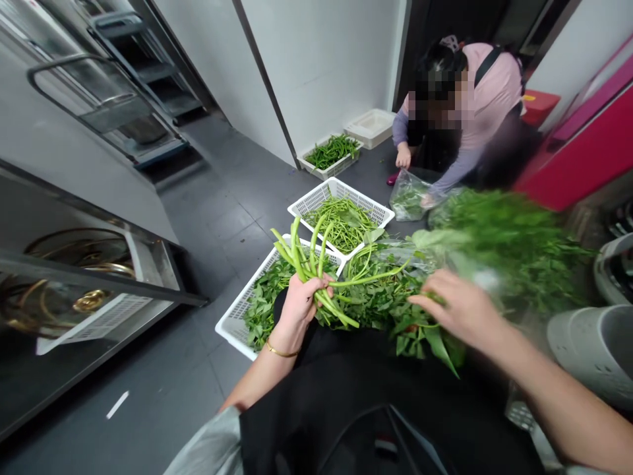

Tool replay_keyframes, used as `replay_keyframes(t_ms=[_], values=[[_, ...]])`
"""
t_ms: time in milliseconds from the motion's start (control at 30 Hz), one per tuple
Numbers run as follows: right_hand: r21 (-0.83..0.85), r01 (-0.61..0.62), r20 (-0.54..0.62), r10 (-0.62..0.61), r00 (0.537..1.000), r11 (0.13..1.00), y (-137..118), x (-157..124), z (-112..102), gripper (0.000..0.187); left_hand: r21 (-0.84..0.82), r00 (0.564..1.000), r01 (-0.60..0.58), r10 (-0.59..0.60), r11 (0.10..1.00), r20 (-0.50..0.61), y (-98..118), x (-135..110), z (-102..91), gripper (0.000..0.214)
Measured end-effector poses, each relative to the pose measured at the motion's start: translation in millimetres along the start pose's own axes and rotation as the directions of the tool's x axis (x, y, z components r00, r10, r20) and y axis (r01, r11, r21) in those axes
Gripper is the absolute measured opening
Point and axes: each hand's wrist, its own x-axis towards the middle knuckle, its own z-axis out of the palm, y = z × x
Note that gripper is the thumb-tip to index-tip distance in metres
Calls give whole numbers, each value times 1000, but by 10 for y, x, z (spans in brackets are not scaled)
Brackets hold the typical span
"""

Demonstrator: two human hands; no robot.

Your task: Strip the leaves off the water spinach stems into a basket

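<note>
My left hand (305,297) is closed round a bunch of thick green vegetable stems (311,254), which fan out above and to the right of the fist. My right hand (457,305), a little blurred, pinches a leafy green sprig (438,346) whose leaves hang below the fingers. Under and between both hands lies a heap of leafy greens (376,290). A white basket (232,326) of green leaves stands left of my left hand. Just beyond it, another white basket (304,204) holds long thin green stems (341,218).
Across from me a co-worker (494,92) bends over a clear plastic bag (408,198) of greens. A blurred pile of feathery greens (524,244) lies to the right, near grey buckets (588,349). Green peppers fill a farther basket (326,173). A metal shelf (163,297) stands left.
</note>
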Motion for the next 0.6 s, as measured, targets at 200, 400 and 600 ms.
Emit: replay_keyframes(t_ms=[200,400,600], values=[[-67,306,284,-276,918,950,-330,448,443,25,-16,997,12,-11,1000,73,-42,-51,1,11],[592,-27,-2,35,999,806,-220,290,514,24,-135,991,71,-54,988,126,-145,-124,153,11],[675,-179,-411,566,715,716,222,257,123,35,-224,997,-7,-9,974,-71,-104,-22,25,7]])
